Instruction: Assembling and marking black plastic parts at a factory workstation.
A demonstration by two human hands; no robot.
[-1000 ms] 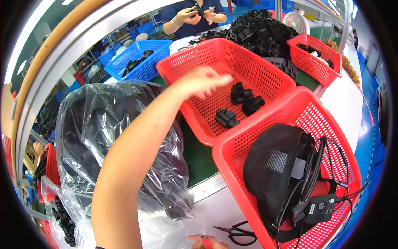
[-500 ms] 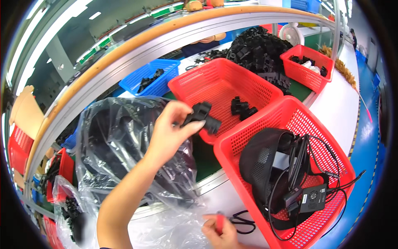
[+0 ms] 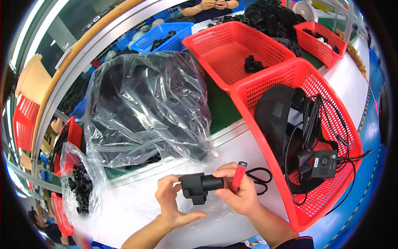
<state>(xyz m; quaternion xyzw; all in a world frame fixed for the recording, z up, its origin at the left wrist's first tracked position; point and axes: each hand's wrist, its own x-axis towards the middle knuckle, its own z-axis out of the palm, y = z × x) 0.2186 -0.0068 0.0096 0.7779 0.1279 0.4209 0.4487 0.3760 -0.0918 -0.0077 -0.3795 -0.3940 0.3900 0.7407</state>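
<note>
In front of me, above the white tabletop, is a black plastic part point(image 3: 195, 187) with a blocky body and a round tube end. My right hand point(image 3: 240, 195) pinches the tube end between thumb and fingers. A red-handled tool point(image 3: 239, 177) is also tucked in that hand, upright; its working end cannot be made out. My left hand point(image 3: 169, 203) is at the blocky side, fingertips touching its edge and thumb stretched out below, apart from it. Black loops point(image 3: 262, 182) like scissor handles lie right of my right hand.
A large clear plastic bag point(image 3: 145, 112) with dark contents lies ahead. Beyond stands a red basket point(image 3: 207, 41) with a black part inside. At right, a red basket point(image 3: 269, 145) holds black cables and a mesh case. A blue basket point(image 3: 182, 31) and a person's hands point(image 3: 213, 4) are at the back.
My left hand has come down from over the far red basket with the black part, meeting my right hand. The right hand now grips the part's tube end. The view has tilted downward.
</note>
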